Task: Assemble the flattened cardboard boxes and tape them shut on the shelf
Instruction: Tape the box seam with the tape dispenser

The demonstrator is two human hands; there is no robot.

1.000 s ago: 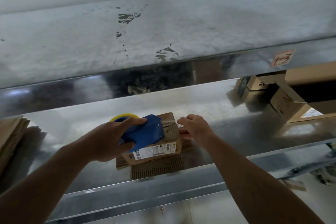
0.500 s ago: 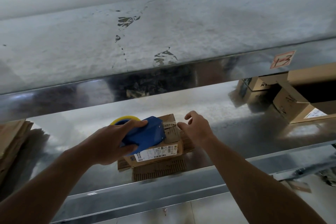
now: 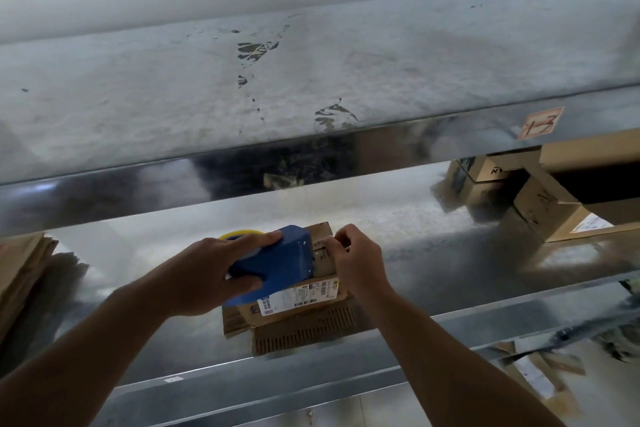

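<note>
A small cardboard box point(image 3: 298, 298) with a white barcode label stands near the front of the metal shelf point(image 3: 433, 253). My left hand point(image 3: 207, 274) grips a blue tape dispenser point(image 3: 277, 262) with a yellow-rimmed roll, held on top of the box. My right hand point(image 3: 356, 263) is at the box's right top edge, just past the dispenser's mouth, with its fingers curled and pinching there; whether they hold tape or cardboard I cannot tell. A flat piece of corrugated cardboard point(image 3: 304, 331) lies under the box.
A stack of flattened cardboard point(image 3: 20, 274) lies at the shelf's left end. Assembled boxes point(image 3: 554, 208) stand at the right, under a red tag point(image 3: 540, 123) on the upper shelf's edge. Below the shelf at lower right lies more cardboard point(image 3: 540, 374).
My right hand went from open fingers to a pinch at the box's top right edge beside the dispenser. The left hand kept the dispenser on the box.
</note>
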